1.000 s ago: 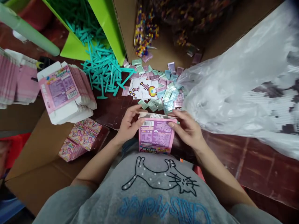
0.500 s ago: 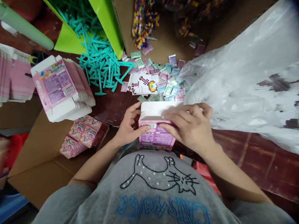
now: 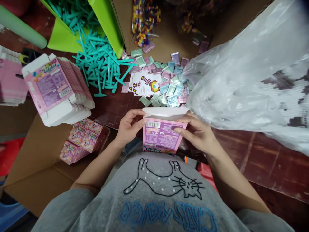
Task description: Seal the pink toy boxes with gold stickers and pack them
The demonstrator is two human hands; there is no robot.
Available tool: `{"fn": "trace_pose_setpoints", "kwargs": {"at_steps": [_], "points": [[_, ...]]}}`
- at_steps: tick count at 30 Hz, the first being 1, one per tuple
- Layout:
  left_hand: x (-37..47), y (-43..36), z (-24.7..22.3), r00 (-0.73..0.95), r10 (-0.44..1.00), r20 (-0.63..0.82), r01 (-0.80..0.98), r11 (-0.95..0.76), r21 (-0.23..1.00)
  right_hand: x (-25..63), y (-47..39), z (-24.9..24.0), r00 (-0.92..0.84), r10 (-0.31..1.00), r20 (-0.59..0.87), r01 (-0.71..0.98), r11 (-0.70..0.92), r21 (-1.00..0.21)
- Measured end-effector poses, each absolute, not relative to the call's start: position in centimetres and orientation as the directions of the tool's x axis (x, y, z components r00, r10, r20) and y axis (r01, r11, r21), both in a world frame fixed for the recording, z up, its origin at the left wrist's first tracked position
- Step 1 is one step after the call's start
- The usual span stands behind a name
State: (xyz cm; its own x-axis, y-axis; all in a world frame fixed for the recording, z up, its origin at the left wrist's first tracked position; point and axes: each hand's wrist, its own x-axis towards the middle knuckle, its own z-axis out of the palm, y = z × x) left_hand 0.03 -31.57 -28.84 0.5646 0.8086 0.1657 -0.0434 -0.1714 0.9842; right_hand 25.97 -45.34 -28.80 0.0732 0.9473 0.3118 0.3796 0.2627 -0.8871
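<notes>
A pink and purple printed cardboard box (image 3: 161, 135) is held upright in front of my shirt, its barcode side facing up toward me. Its white end flap (image 3: 165, 111) stands raised at the far edge. My left hand (image 3: 131, 126) grips the box's left top corner between thumb and fingers. On the right side, my right hand (image 3: 196, 130) is closed on the box, thumb on the printed face and fingers behind. Just beyond the flap lie small pastel sachets (image 3: 172, 88) and printed pattern sheets (image 3: 145, 84).
Turquoise T-shaped plastic tools (image 3: 103, 69) spill from a lime-green container (image 3: 106, 22). A stack of flattened pink boxes (image 3: 51, 87) stands left, above a carton (image 3: 36, 167) containing filled boxes (image 3: 82, 138). A large carton (image 3: 164, 48) holds bead bags; a clear plastic bag (image 3: 229, 87) lies right.
My right hand has moved off the flap to the box's right side. The flap now leans more edge-on, and more of the printed face shows. The view has shifted slightly.
</notes>
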Motion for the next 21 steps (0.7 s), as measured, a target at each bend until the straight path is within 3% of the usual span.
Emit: {"fn": "trace_pose_setpoints", "kwargs": {"at_steps": [2, 5, 8, 11, 15, 18, 21], "points": [[0.5, -31.7, -29.1, 0.526, 0.842, 0.122, -0.077, -0.096, 0.992, 25.8, -45.5, -29.6, 0.117, 0.938, 0.325, 0.382, 0.26, -0.887], [0.6, -31.6, -28.5, 0.596, 0.799, 0.079, -0.048, -0.063, 0.997, 25.6, -45.5, -30.3, 0.19, 0.887, 0.421, 0.358, 0.337, -0.871], [-0.1, -31.6, -27.4, 0.651, 0.755, 0.07, -0.006, -0.088, 0.996, 25.6, -45.5, -29.6, 0.125, 0.889, 0.441, 0.317, 0.386, -0.866], [-0.6, -32.0, -26.5, 0.668, 0.74, 0.081, 0.065, -0.166, 0.984, 25.1, -45.4, -28.0, 0.06, 0.921, 0.384, 0.323, 0.346, -0.881], [-0.4, -32.2, -25.5, 0.621, 0.773, 0.133, 0.164, -0.294, 0.942, 23.7, -44.8, -26.2, 0.257, 0.932, 0.254, 0.297, 0.174, -0.939], [-0.3, -31.8, -25.1, 0.625, 0.771, 0.126, 0.138, -0.268, 0.953, 23.3, -44.4, -25.7, 0.336, 0.928, 0.16, 0.242, 0.079, -0.967], [-0.6, -31.5, -25.7, 0.687, 0.721, 0.091, 0.085, -0.204, 0.975, 24.1, -44.7, -25.6, 0.241, 0.96, 0.141, 0.23, 0.085, -0.969]]}}
